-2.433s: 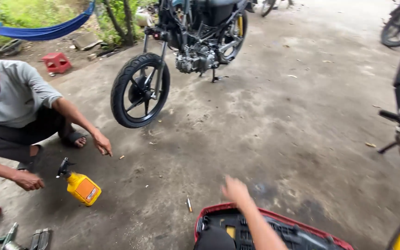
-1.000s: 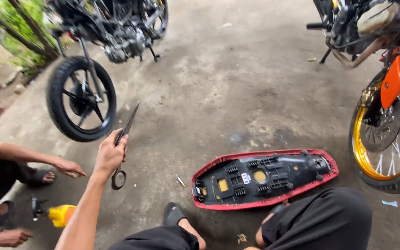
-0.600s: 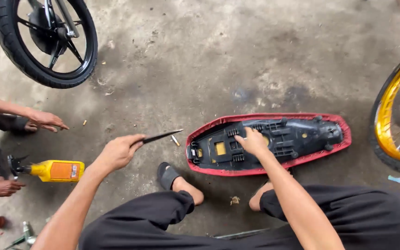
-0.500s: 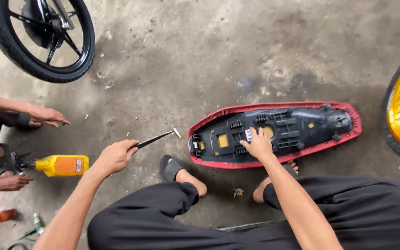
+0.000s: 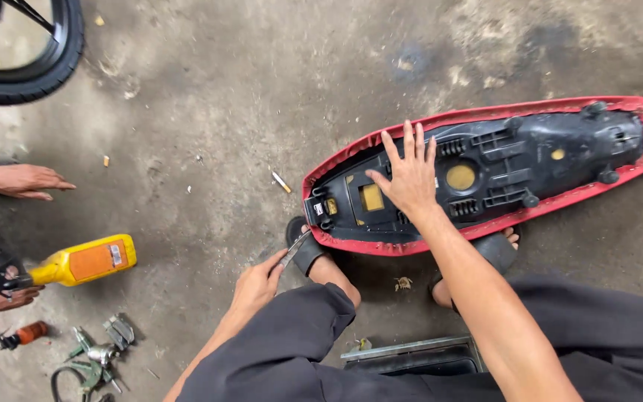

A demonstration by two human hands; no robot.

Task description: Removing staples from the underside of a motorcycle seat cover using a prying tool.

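Nearest the camera: dark trousers, knees bent, feet in black sandals [image 5: 308, 251] on the concrete floor [image 5: 247, 97].

Left hand [image 5: 256, 281] is curled tight around slim metal scissors [image 5: 295, 249], blades pointing up-right toward the seat's near-left corner, tip just beside the red rim. A moment ago that hand was out to the left w/ the tool well apart from the seat; now it's pulled in low by the sandal, so the tool looks lined up on the cover edge at that corner.

Right hand [image 5: 409, 176] lies flat, fingers spread, pressed on the black plastic underside of the upturned red-edged motorcycle seat [image 5: 582, 160]. It was on the seat before too, so the seat looks pinned down.

Seat sits on the floor just beyond the feet, base up. Long axis runs left-right, slightly tilted: squarer end w/ yellow patches near-left, tapered end far-right.

Left side: yellow plastic oil bottle [image 5: 83, 262] lying down, held by another person's hand [image 5: 1, 299]; their other hand [image 5: 24, 181] rests on the floor further off. Small metal tools [image 5: 98, 356] near-left. Far left: black tyre [image 5: 35, 59].
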